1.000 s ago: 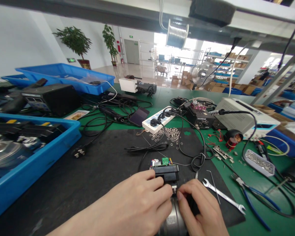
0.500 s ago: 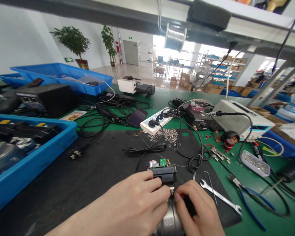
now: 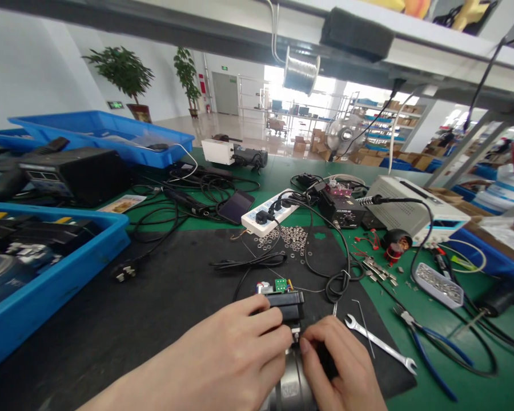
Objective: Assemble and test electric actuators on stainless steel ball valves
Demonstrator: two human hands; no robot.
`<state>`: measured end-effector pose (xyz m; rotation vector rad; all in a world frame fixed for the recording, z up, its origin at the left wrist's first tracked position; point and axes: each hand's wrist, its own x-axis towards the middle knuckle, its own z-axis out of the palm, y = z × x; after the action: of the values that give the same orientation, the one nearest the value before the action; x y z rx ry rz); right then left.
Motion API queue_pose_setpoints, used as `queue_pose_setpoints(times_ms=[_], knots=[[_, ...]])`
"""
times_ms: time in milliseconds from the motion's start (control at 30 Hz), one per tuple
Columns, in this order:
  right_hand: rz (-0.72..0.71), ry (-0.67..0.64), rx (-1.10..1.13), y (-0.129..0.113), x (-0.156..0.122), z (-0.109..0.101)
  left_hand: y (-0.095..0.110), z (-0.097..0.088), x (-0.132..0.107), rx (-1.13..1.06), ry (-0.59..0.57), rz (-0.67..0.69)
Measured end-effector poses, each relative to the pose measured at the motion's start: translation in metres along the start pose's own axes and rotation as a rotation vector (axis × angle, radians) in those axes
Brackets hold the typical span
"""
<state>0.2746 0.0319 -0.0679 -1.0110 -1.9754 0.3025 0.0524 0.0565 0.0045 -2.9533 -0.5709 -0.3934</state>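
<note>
Bare hands (image 3: 248,348), bare left forearm (image 3: 158,371)

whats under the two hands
Between the left hand and right hand, part of a metal body shows, with a small silver fitting and a black housing beyond it. The hands hide part of the housing and whatever else lies beneath them.

Pale walls (image 3: 21,63); glossy floor (image 3: 220,128); grey door (image 3: 225,94); bright windows (image 3: 274,80); stocked shelves (image 3: 405,113); two potted plants (image 3: 122,71)
</note>
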Motion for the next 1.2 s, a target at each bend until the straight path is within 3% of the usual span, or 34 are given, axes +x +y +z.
queue_pose_setpoints(times_ms=[700, 933, 1200], knots=[[0.014, 0.006, 0.002, 0.0009, -0.0015, 0.0013, -0.0057, -0.0098, 0.0005, 0.095, -0.038, 0.024], [-0.001, 0.012, -0.002, 0.0019, 0.0005, 0.0016, -0.0081, -0.0026, -0.0029, 0.012, 0.015, 0.022], [0.002, 0.014, 0.005, 0.0014, -0.0013, 0.0002, -0.0044, -0.0038, -0.0035, 0.057, -0.076, 0.011]])
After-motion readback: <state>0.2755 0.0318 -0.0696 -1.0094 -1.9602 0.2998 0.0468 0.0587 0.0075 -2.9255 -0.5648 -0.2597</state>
